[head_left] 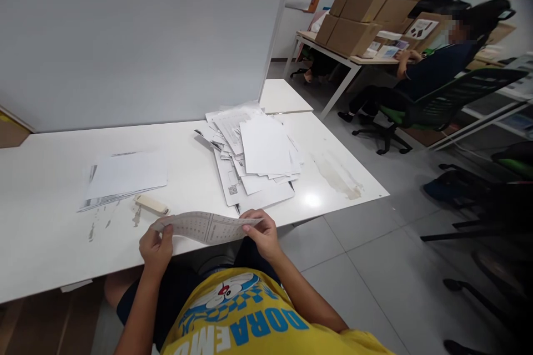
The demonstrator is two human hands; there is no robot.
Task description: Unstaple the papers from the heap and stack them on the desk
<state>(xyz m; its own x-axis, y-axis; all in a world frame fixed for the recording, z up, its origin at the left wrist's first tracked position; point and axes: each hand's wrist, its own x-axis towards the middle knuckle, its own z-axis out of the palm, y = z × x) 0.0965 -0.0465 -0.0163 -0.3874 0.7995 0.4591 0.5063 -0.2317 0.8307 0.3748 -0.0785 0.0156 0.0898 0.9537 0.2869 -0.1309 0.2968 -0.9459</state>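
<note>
A printed sheet of paper point(207, 227) is held between both hands just above the near edge of the white table point(41, 216). My left hand point(156, 249) pinches its left end, fingers closed. At the right end my right hand point(261, 233) grips the sheet with the thumb on top. Beyond the sheet lies a loose heap of papers point(255, 155). A neater stack of papers point(125, 177) rests to the left, and a small beige stapler point(150, 204) lies in front of that stack.
A grey partition point(137, 33) stands along the table's far edge. At the right rear a seated person point(428, 66) works at another table point(333, 55) loaded with cardboard boxes point(358, 19). Dark office chairs point(478, 194) stand on the tiled floor to the right.
</note>
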